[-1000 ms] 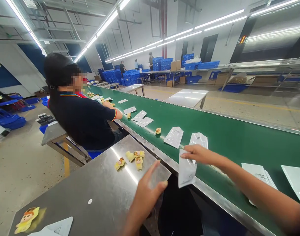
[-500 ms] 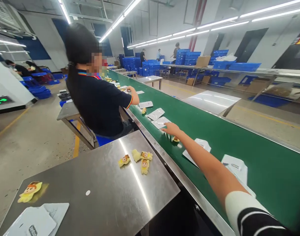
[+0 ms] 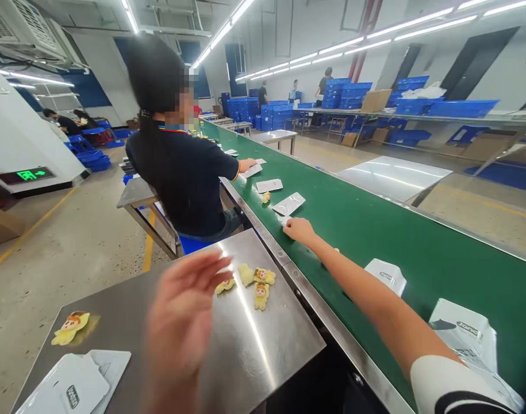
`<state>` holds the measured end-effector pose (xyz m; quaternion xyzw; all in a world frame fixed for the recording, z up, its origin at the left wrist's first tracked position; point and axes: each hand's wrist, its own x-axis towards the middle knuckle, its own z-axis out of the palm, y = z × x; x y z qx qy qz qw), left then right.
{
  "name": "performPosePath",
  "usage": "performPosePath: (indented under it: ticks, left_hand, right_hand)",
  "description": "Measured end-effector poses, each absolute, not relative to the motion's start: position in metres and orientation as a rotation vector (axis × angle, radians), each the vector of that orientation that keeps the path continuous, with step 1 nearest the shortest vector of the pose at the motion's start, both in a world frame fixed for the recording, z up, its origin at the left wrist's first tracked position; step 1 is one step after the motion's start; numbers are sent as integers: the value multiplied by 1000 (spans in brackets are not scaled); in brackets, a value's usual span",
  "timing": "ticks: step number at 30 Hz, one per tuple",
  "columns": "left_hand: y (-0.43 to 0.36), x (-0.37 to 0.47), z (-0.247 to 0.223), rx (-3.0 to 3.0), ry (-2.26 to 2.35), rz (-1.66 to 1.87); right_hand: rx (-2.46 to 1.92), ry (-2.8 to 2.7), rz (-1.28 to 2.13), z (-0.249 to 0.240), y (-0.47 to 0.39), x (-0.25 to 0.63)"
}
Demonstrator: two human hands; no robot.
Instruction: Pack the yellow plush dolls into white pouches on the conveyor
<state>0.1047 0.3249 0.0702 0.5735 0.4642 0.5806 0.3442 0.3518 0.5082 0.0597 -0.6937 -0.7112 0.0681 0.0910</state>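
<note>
My right hand reaches out over the green conveyor belt, fingers pinched on a white packet that they largely cover. Just beyond it lies another white packet, with a small yellow doll-shaped piece farther along. My left hand, smeared by motion, is raised above the steel table with its fingers stretched out and nothing in them. Behind its fingertips several yellow doll pieces sit in a cluster. At the table's left lie one more doll piece and some white printed packets.
A co-worker in a dark shirt sits beside the belt, one hand at a packet. More white packets lie on the belt under my right arm. A metal rail separates table and belt. Blue crates are stacked farther back.
My left hand has come into view above the table. The fingers of my right hand have closed on the packet, and the co-worker's arm now reaches farther over the belt. The view has shifted.
</note>
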Motion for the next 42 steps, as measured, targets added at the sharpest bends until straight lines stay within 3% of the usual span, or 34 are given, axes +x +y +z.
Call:
performPosePath:
  ticks: [4,7,9,14,18,21,26,29,34,42]
  left_hand:
    - [370,157,35,1969,1105,1282]
    - [371,190,-1,2105,1090,1266]
    - [359,199,-16,2040,1062,1291]
    - [327,194,-18,1740,933,1100]
    - [306,196,-15,1325,796,932]
    - [297,202,-21,1070,784,872]
    - [297,207,-41,954,850,906]
    - [298,206,-48,1019,858,915]
    - [294,200,-41,1208,889,899]
    - [287,187,-22,1419,880,858]
  right_hand:
    - [-1756,-2009,496,62,430,337]
    - [-1373,-1825,1024,59,374,335]
    - [-1185,-1726,1205,60,349,345]
    - [-1217,-1938,539,61,321,385]
    - [-1188,-2178,594,43,307,392]
    - [-1520,-2110,614,33,310,405]
    - [-2241,-1684,291,30,334,461]
    - [-2364,-1675,221,21,342,467]
    - [-2127,-1950,182,13,332,428]
    - [-1338,-2227,563,74,281,387]
